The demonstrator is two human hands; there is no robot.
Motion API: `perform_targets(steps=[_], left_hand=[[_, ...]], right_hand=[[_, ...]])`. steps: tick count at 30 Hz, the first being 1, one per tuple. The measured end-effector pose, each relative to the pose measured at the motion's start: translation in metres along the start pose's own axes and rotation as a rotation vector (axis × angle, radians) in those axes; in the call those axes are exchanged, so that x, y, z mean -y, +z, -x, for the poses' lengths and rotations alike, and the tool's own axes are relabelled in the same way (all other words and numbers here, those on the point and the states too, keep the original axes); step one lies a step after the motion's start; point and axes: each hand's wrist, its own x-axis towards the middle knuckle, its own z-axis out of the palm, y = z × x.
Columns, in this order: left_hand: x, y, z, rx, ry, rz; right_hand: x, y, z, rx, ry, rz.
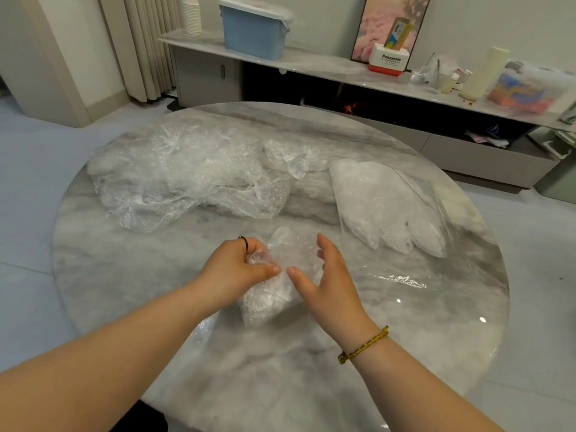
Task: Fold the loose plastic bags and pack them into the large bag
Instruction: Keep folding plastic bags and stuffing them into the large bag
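Both hands work over the near middle of the bench (311, 385): the left hand (237, 269) pinches the top of a crumpled bag (271, 300), and the right hand (327, 275) is spread, fingers straight, at its right side. With only one grip, the springy film could puff open and lose its fold, or slide on the glossy top. The large bag (383, 201) lies by the right edge and the loose pile (187, 173) at the far left.

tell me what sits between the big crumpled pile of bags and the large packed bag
In the head view, one small crumpled clear bag lies between the pile and the large bag; nearer the person, only bare marble table.
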Motion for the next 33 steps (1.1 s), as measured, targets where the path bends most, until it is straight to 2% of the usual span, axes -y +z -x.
perform_targets(steps=[4,10,14,17,19,23,25,27,33], left_hand=[[-0.012,0.005,0.000,0.036,0.055,0.114],[-0.025,0.022,-0.002,0.038,0.108,0.195],[-0.026,0.032,-0.005,-0.003,0.190,0.053],[-0.024,0.050,-0.003,0.099,0.270,-0.120],[-0.023,0.065,-0.001,0.171,0.263,-0.230],[-0.022,0.093,-0.001,0.286,0.244,-0.444],[-0.021,0.099,-0.003,0.316,0.221,-0.528],[-0.017,0.100,-0.007,0.315,0.199,-0.613],[-0.010,0.095,-0.012,0.299,0.196,-0.580]], right_hand=[[0.005,-0.008,0.005,0.059,0.149,-0.254],[0.009,-0.035,0.004,0.014,0.160,-0.454],[0.005,-0.086,-0.005,-0.182,0.136,-0.571],[-0.010,-0.121,-0.011,-0.318,0.164,-0.676],[-0.019,-0.138,-0.011,-0.316,0.261,-0.594],[-0.035,-0.154,-0.009,-0.028,0.354,0.179],[-0.036,-0.148,-0.012,0.094,0.380,0.330],[-0.039,-0.138,-0.020,0.128,0.403,0.317],[-0.058,-0.107,-0.045,-0.007,0.553,-0.094]])
